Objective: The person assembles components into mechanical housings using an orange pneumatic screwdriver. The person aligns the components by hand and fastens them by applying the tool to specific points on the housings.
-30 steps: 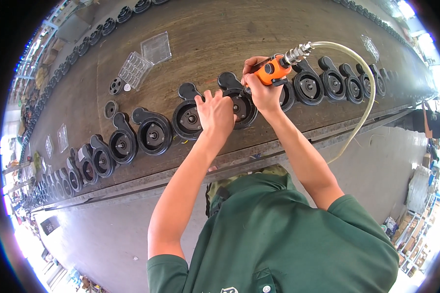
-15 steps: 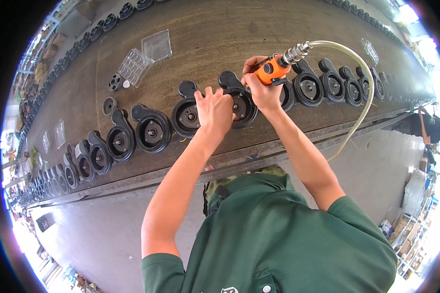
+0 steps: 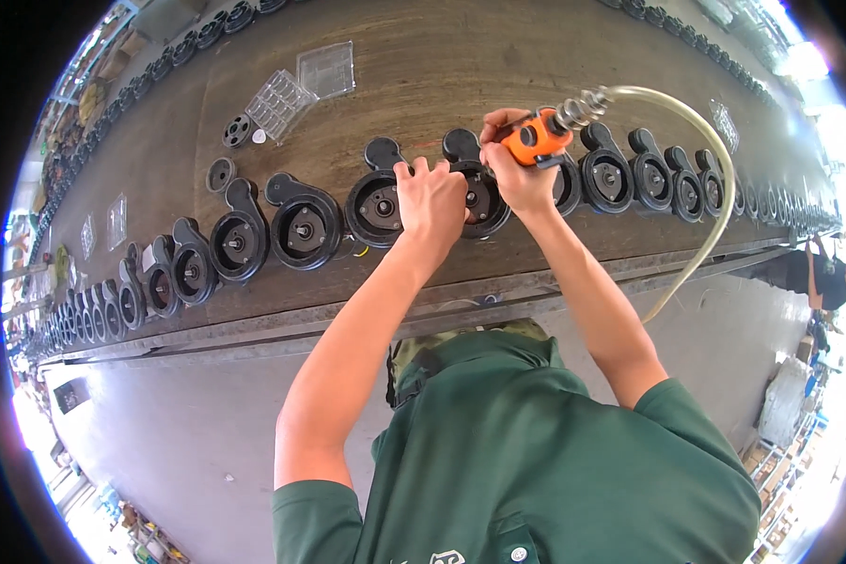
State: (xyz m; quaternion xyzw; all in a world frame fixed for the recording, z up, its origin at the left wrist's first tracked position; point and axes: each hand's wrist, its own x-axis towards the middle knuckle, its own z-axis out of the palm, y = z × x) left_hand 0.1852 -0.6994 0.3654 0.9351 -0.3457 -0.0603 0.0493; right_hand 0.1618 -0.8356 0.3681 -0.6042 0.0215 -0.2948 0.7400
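Observation:
In my right hand [image 3: 520, 173] is an orange air tool [image 3: 540, 137], its fingers closed around the body. A pale clear hose [image 3: 709, 129] joins the tool through a metal coupling [image 3: 581, 110] and curves down to the right. The tool's tip is hidden behind my fingers, above a black round housing [image 3: 488, 212] with a rounded knob-like arm. My left hand [image 3: 431, 202] grips the left side of this housing with bent fingers; some fingertips are hidden. Close to its left lies a similar housing [image 3: 357, 209] with a metal shaft in the middle.
A long row of similar black housings [image 3: 305, 228] runs along the workbench edge [image 3: 244, 331] on both sides. Beyond lie a clear compartment tray [image 3: 280, 105], a clear lid [image 3: 327, 70] and two small dark wheels [image 3: 239, 131]. Another person [image 3: 825, 273] is at far right.
The bench and housings appear shifted slightly right and up in view. Both hands still sit at the same housing, the right one still holding the air tool.

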